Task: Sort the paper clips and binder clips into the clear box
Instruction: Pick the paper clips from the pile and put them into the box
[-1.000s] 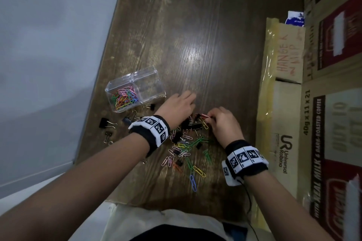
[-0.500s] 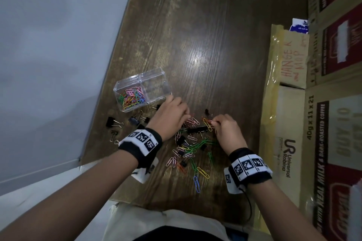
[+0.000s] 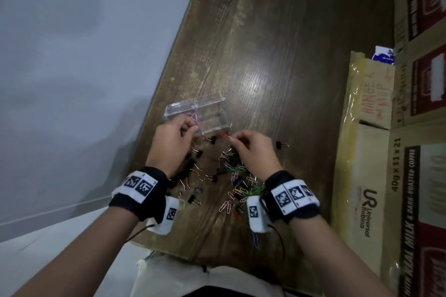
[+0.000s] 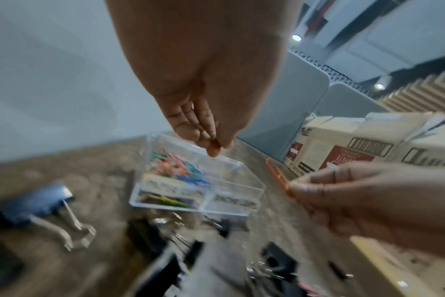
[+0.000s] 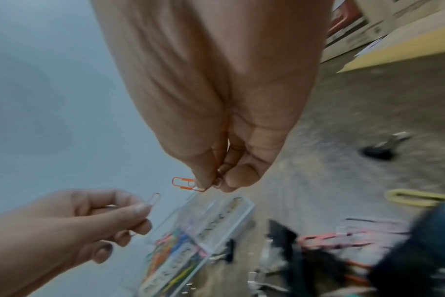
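While both hands were down in the pile a second ago, they are now lifted and close to the small clear plastic box (image 3: 198, 113) with two parts. The left hand (image 3: 172, 142) is over the near edge of the box, and its fingers (image 5: 137, 210) pinch a pale paper clip (image 5: 154, 199). The right hand (image 3: 253, 149) is just beside the box, and its fingers (image 5: 203, 182) pinch a thin orange paper clip (image 5: 182, 183) by one end, so most of it sticks out toward the box.

That means two more clips are picked and about to go in. I think they belong in the left part of the box, because a heap of coloured paper clips (image 4: 175, 166) already lies there. The other part looks bare of clips.

Lots of work is left. Many coloured paper clips (image 3: 237, 190) and little black binder clips (image 3: 190, 166) lie mixed up on the brown wooden worktop (image 3: 277, 43), near the person. One black binder clip (image 3: 281, 144) lies alone to the right. Big cardboard cartons (image 3: 362, 164) stand along the right side.
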A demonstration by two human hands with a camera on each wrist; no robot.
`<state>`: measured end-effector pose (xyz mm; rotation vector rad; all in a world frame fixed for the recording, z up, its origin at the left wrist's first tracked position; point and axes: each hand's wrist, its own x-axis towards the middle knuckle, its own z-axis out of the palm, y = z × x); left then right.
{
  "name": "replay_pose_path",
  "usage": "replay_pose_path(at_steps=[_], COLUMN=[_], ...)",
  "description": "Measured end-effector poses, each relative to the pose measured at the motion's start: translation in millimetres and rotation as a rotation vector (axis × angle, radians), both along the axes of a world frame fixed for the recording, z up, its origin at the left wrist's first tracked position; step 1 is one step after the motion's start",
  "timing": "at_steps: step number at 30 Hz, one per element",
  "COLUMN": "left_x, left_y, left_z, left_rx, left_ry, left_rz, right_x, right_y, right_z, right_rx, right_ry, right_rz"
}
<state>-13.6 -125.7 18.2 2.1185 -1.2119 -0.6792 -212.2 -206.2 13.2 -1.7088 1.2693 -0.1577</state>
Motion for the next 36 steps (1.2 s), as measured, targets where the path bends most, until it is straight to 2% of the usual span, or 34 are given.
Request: replay_pose_path(at_steps=[6, 11, 14, 17, 22, 25, 28, 32, 36], left_x=[38.2, 38.7, 29.1, 10.8, -37.5, -67.1, -92.5, -117.1, -119.4], left_y=[4.9, 28.5, 41.0, 45.9, 35.1, 14.1, -12.7, -42.3, -55.6], left_z=[-14.1, -15.5, -13.6, -14.2, -23.8, -32.3, -39.4, -41.1, -41.3], left_rx=[0.035, 0.031, 0.052, 0.060, 0.099, 0.107, 0.122, 0.200, 0.291], left_ry=[-0.027, -0.083, -0.105, -0.111, -0.108, -0.170, -0.216, -0.372, -0.481], left_rz=[0.054, 0.089, 0.057, -0.029, -0.313, -0.455, -0.558, -0.679, -0.662], right_x=[92.6, 104.6, 81.3, 32.2, -73.3, -114.6, -128.8, -125.5, -119.1], right_y=[-2.2, 3.3, 8.9, 14.7, 25.1, 28.4, 29.3, 28.4, 24.1], right_z=[0.0, -4.9, -9.2, -13.4, -28.8, -39.9, -50.7, -63.5, -66.0], right_rx=[-0.080, -0.073, -0.116, -0.154, -0.074, -0.092, -0.071, -0.134, -0.162], right_ry=[-0.113, -0.142, -0.167, -0.149, 0.033, 0.151, 0.193, 0.136, 0.072], right_rz=[0.028, 0.010, -0.035, -0.111, -0.278, -0.265, -0.226, -0.269, -0.218])
